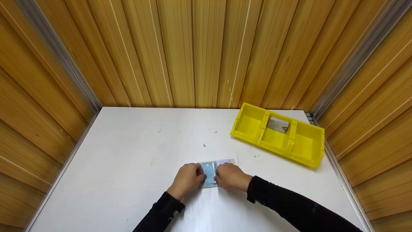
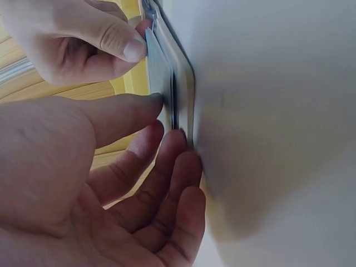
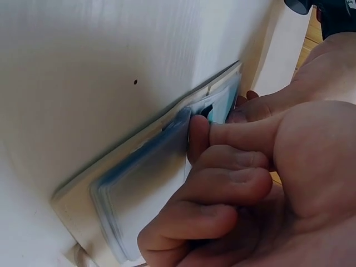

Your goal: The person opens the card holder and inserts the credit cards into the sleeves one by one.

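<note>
An open card holder [image 1: 229, 160] with clear plastic sleeves [image 3: 147, 186] and a beige cover [image 3: 78, 203] lies on the white table. On its left side shows a light blue card [image 1: 209, 172]. My left hand [image 1: 188, 178] grips the holder's left edge, thumb on top and fingers curled by the cover's edge. With thumb and forefinger, my right hand [image 1: 232, 176] pinches the blue card's edge near the middle fold, its other fingers curled over the right-hand sleeves. In the left wrist view the card [image 2: 158, 67] stands slightly off the cover.
Back right on the table [image 1: 128, 154] stands a yellow tray [image 1: 280, 151] with three compartments. A small greyish block-like piece [image 1: 277, 124] lies in its middle one. Wood-look panels [image 1: 206, 54] wall the table at the back and both sides.
</note>
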Motion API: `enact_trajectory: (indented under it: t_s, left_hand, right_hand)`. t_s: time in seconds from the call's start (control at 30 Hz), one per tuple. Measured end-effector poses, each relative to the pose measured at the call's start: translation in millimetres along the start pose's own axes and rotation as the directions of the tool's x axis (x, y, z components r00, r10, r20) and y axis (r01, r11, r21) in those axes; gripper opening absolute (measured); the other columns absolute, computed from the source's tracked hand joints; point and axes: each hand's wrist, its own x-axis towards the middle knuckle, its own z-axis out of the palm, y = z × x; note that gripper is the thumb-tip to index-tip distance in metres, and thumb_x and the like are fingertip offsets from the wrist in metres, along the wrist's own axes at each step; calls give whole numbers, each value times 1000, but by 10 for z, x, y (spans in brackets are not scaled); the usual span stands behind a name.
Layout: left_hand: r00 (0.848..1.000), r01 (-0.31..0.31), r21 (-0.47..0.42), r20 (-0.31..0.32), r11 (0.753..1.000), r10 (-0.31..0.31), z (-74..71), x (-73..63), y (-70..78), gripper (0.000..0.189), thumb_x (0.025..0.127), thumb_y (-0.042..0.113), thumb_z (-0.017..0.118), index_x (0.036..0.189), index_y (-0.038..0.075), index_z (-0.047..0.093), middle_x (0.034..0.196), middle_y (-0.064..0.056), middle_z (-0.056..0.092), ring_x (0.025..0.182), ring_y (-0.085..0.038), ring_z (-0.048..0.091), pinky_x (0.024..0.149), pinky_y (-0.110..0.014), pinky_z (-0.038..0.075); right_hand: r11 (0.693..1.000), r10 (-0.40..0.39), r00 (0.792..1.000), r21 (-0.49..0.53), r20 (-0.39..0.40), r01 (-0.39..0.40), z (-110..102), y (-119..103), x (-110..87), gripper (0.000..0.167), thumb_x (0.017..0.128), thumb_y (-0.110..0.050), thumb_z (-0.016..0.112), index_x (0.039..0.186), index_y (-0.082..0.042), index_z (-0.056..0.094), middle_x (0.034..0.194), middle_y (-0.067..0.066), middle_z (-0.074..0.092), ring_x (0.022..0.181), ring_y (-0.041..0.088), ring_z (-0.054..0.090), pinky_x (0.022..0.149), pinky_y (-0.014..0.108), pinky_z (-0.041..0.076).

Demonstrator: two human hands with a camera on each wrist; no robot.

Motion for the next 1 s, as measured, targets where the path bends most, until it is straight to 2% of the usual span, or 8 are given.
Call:
enact_trajectory:
  t_s: [0.17, 0.3, 0.43, 0.5, 0.7, 0.83, 1.0]
  left_hand:
    - [1000, 8, 4, 8, 1000, -8, 5, -2, 1, 20, 95, 16, 83, 81, 16, 69, 73, 7, 61, 70, -8, 52, 66, -27, 46]
    - [1000, 19, 14, 12, 1000, -19, 7, 3, 5, 20, 95, 18, 83, 81, 17, 68, 74, 9, 59, 70, -8, 52, 67, -27, 45]
    - [1000, 17, 20, 12, 1000, -17, 5, 7, 7, 21, 95, 18, 83, 81, 17, 68, 73, 9, 59, 70, -8, 52, 67, -27, 45]
    - [1000, 21, 18, 14, 1000, -21, 6, 10, 5, 21, 95, 19, 84, 81, 17, 68, 73, 9, 59, 71, -8, 52, 67, -27, 44]
    - [998, 48, 6, 30, 999, -48, 2, 14, -4, 20, 95, 20, 84, 81, 17, 69, 73, 8, 59, 71, -10, 53, 67, -28, 44]
    - [998, 48, -1, 34, 999, -47, -8, 7, -7, 21, 96, 20, 84, 81, 17, 69, 72, 8, 59, 70, -10, 52, 67, -28, 44]
    - [999, 39, 8, 29, 999, -39, -8, -5, -13, 25, 95, 21, 83, 77, 17, 66, 71, 8, 56, 70, -10, 49, 67, -28, 42]
  right_hand:
    - [1000, -8, 1000, 1, -6, 8, -49, 39, -1, 36, 101, -16, 73, 66, -10, 66, 63, -3, 46, 65, 16, 45, 61, 31, 38]
    - [1000, 9, 1000, 1, -24, -9, -155, 73, 14, 28, 100, -15, 75, 74, -5, 76, 67, 1, 59, 69, 18, 51, 66, 36, 45]
    - [998, 56, 998, 24, -32, -55, -301, 110, 36, 20, 102, -17, 76, 89, -4, 84, 81, 6, 74, 77, 20, 60, 76, 43, 55]
    - [995, 95, 995, 35, -34, -93, -375, 135, 54, 20, 103, -20, 76, 96, -5, 86, 89, 7, 77, 83, 21, 62, 84, 45, 57]
    - [985, 169, 984, 31, -60, -167, -575, 235, 130, 23, 103, -27, 75, 99, -8, 86, 100, 8, 78, 96, 24, 63, 93, 47, 55]
    - [980, 195, 980, 40, -43, -193, -632, 344, 188, 22, 103, -27, 75, 98, -9, 85, 101, 8, 77, 97, 25, 61, 93, 44, 54]
    - [988, 143, 989, 56, -28, -141, -616, 506, 254, 17, 102, -23, 76, 98, -10, 86, 97, 5, 79, 89, 21, 62, 81, 36, 52]
